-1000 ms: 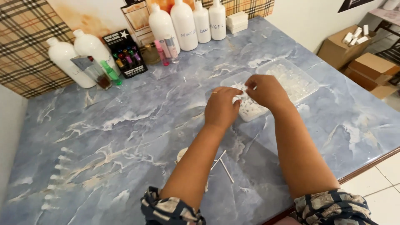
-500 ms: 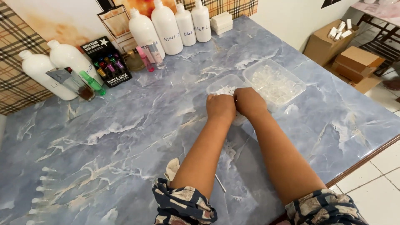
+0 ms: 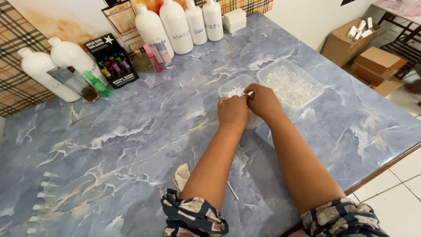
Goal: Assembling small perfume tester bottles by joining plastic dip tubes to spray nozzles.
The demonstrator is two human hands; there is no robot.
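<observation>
Fingers of both hands curled together over a small clear tub [image 3: 234, 87] – left hand [image 3: 233, 112] and right hand [image 3: 262, 102] touching, pinching something tiny and white; can't tell its shape or which way it points. Tub sits mid-table, just beside a larger clear tray [image 3: 307, 79] of small clear pieces – tray's long axis runs diagonally. Blue marble table [image 3: 109, 145]; white bottles [image 3: 175, 26] along the back.

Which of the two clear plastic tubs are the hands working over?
The smaller clear tub, nearer the bottles: both the left hand and right hand meet over its near edge. The bigger clear tray sits untouched beside the right hand.
</observation>
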